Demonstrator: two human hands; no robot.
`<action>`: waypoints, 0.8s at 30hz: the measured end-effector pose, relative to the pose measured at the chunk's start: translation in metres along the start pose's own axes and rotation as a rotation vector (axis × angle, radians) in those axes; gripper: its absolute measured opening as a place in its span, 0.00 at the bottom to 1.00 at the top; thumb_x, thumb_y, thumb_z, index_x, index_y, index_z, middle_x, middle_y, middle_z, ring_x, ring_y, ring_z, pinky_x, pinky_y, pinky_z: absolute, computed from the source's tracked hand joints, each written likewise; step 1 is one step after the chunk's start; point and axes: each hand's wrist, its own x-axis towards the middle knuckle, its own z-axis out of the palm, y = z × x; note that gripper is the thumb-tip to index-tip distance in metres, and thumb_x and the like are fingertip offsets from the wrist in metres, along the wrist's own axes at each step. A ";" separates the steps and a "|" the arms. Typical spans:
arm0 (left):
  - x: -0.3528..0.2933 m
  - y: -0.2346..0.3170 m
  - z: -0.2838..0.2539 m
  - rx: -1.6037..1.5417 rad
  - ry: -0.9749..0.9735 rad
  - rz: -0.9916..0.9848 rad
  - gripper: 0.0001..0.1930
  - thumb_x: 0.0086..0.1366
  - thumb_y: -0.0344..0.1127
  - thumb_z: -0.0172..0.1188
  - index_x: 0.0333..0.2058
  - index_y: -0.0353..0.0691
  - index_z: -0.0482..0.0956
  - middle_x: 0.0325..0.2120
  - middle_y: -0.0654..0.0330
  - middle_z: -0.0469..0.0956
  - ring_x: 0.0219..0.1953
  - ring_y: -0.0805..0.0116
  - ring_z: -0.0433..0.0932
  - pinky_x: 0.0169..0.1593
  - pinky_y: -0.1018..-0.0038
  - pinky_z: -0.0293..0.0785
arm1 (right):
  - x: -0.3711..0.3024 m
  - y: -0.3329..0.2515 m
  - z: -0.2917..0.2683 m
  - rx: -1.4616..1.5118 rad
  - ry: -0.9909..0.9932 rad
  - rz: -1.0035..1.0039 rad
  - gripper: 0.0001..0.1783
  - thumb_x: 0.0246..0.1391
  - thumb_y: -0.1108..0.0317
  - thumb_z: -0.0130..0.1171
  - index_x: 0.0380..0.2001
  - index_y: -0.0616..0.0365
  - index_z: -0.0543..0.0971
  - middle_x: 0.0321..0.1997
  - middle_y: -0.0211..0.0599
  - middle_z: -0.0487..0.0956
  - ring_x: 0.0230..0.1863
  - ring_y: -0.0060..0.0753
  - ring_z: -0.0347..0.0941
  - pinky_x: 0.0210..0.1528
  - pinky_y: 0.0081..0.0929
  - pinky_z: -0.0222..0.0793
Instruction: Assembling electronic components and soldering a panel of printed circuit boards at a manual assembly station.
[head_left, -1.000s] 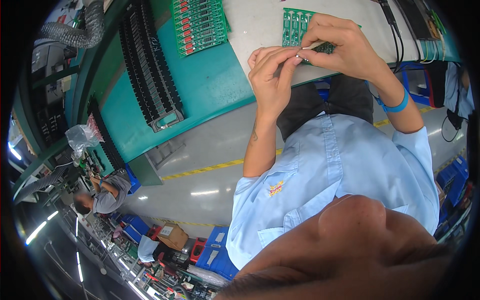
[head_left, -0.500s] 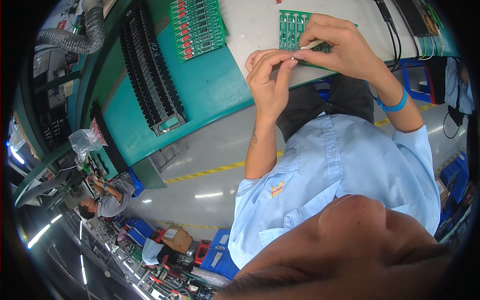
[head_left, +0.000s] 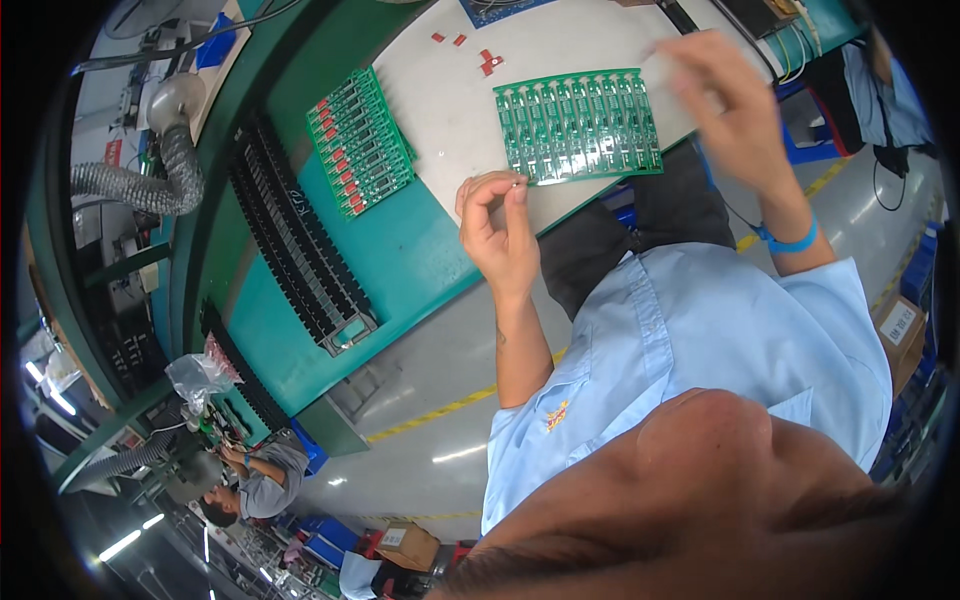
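A green circuit board panel (head_left: 582,125), divided into several narrow strips, lies on the pale mat near the table's front edge. At its near left corner is my left hand (head_left: 497,235), thumb and index finger pinched together. A tiny light speck shows at those fingertips, too small to name. My right hand (head_left: 728,115), with a blue band on its wrist, is raised just past the panel's right end. Motion smears its fingers, so whatever they hold cannot be made out. Left of the mat, a stack of green boards with red parts (head_left: 362,142) rests on the green tabletop.
Small red pieces (head_left: 490,63) are scattered on the pale mat (head_left: 425,105) behind the panel. A long black slotted rack (head_left: 292,235) stands at the left. Cables and a dark box (head_left: 755,22) sit at the back right. Another person (head_left: 262,482) works at the far left.
My right hand has drawn away from my left, to the right, uncovering the panel. The pale slim piece it held is no longer distinguishable. The view has shifted; my left hand stays pinched.
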 end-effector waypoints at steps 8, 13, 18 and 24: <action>-0.002 0.003 0.002 0.069 0.020 -0.035 0.02 0.65 0.27 0.62 0.36 0.40 0.78 0.33 0.63 0.84 0.38 0.67 0.77 0.58 0.68 0.65 | -0.013 0.111 -0.053 -0.206 0.214 0.218 0.13 0.63 0.69 0.64 0.50 0.59 0.84 0.37 0.27 0.79 0.34 0.17 0.70 0.37 0.12 0.66; -0.004 0.001 0.002 0.142 0.036 -0.029 0.02 0.65 0.27 0.62 0.36 0.40 0.78 0.33 0.64 0.83 0.38 0.67 0.77 0.58 0.69 0.65 | -0.009 0.131 -0.037 -0.199 0.211 0.190 0.12 0.60 0.66 0.68 0.45 0.58 0.86 0.29 0.25 0.77 0.29 0.17 0.67 0.31 0.13 0.64; -0.005 -0.002 -0.002 0.204 0.040 -0.040 0.02 0.67 0.28 0.61 0.38 0.39 0.78 0.33 0.64 0.83 0.38 0.67 0.77 0.56 0.71 0.67 | -0.005 0.129 -0.028 -0.197 0.259 0.073 0.12 0.59 0.66 0.69 0.44 0.59 0.86 0.26 0.24 0.76 0.26 0.17 0.64 0.28 0.14 0.62; 0.003 0.017 0.005 0.058 0.087 -0.216 0.03 0.69 0.28 0.59 0.39 0.38 0.78 0.35 0.63 0.83 0.39 0.68 0.78 0.53 0.72 0.70 | -0.007 0.127 -0.026 -0.172 0.349 0.058 0.10 0.59 0.70 0.68 0.42 0.60 0.86 0.26 0.24 0.75 0.24 0.17 0.61 0.26 0.14 0.59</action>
